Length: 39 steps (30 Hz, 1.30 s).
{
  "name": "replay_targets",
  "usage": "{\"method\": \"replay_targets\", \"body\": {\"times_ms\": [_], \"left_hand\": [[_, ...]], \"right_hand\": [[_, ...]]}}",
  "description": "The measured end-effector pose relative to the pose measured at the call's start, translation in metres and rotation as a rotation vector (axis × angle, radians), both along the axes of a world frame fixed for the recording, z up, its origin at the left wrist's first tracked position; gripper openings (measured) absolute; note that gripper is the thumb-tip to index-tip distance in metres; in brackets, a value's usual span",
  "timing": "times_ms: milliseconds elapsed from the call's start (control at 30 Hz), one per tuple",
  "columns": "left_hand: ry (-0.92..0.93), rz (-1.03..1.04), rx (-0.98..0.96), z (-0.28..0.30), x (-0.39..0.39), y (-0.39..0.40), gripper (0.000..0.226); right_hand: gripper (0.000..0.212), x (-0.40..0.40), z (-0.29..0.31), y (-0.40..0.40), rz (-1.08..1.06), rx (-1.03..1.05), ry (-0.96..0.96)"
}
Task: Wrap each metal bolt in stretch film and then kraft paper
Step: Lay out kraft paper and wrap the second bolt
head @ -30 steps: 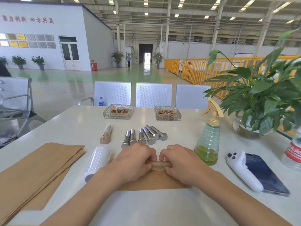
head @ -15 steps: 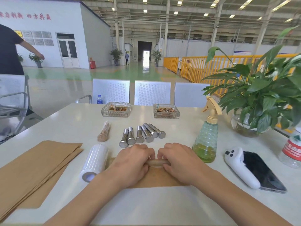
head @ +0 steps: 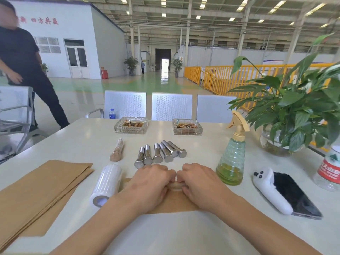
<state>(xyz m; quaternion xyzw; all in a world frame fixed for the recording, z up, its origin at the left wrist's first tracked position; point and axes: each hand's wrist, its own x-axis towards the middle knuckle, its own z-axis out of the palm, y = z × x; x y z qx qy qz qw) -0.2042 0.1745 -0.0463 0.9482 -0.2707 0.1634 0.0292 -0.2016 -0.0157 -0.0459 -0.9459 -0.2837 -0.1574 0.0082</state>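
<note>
My left hand point(head: 150, 184) and my right hand point(head: 199, 183) sit side by side, fingers curled round a bolt rolled in kraft paper point(head: 175, 185); only a short brown piece shows between them. The flat part of that sheet point(head: 176, 203) lies under my wrists. Just beyond my knuckles lie several bare metal bolts point(head: 160, 152) in a row. A wrapped bolt point(head: 116, 151) lies to their left. The white stretch film roll point(head: 106, 184) rests left of my left hand, beside a stack of kraft paper sheets point(head: 42, 186).
A green spray bottle point(head: 232, 162) stands right of my right hand. Further right lie a white controller point(head: 270, 190) and a phone point(head: 294, 196), a water bottle point(head: 330, 170) and a potted plant point(head: 294, 115). Two glass ashtrays point(head: 131, 125) stand at the back. A person point(head: 24, 70) walks far left.
My hands have closed together, so less of the paper roll shows between them. The roll sits slightly further forward on the sheet. A person has walked into view at the far left.
</note>
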Motion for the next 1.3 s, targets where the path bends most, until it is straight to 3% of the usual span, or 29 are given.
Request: {"method": "replay_targets", "body": {"times_ms": [100,267,467,567,700,767,967,1067,1133,1300], "left_hand": [[-0.022,-0.065,0.0,-0.002,-0.005,-0.004,0.026],[0.137,-0.115,0.055,0.003,-0.017,-0.004,0.045],[0.035,-0.088,0.231,0.015,-0.028,-0.015,0.025],[0.064,-0.08,0.257,0.01,-0.032,-0.016,0.034],[0.156,-0.099,0.28,0.017,-0.033,-0.009,0.019],[0.192,-0.072,0.302,0.021,-0.033,-0.011,0.021],[-0.019,-0.076,0.423,0.009,-0.039,-0.029,0.039],[-0.054,-0.012,0.386,-0.003,-0.038,-0.031,0.048],[-0.066,0.001,0.288,-0.005,-0.035,-0.027,0.041],[-0.046,-0.019,0.139,-0.003,-0.03,-0.019,0.033]], "right_hand": [[0.014,-0.002,0.0,0.0,0.001,0.01,-0.003],[0.013,-0.003,0.002,0.001,-0.017,0.011,0.02],[0.014,-0.003,0.003,0.002,-0.024,-0.001,0.022],[0.015,-0.002,0.003,0.001,-0.022,0.006,0.021],[0.011,0.002,0.006,-0.001,-0.016,0.02,0.05],[0.01,0.005,0.008,-0.001,-0.021,0.01,0.062],[0.015,0.008,0.011,0.001,-0.04,-0.009,0.108],[0.014,0.007,0.013,0.002,-0.031,-0.01,0.122],[0.006,0.007,0.014,0.002,-0.024,-0.005,0.124],[0.015,0.008,0.019,0.004,-0.011,-0.015,0.149]]}}
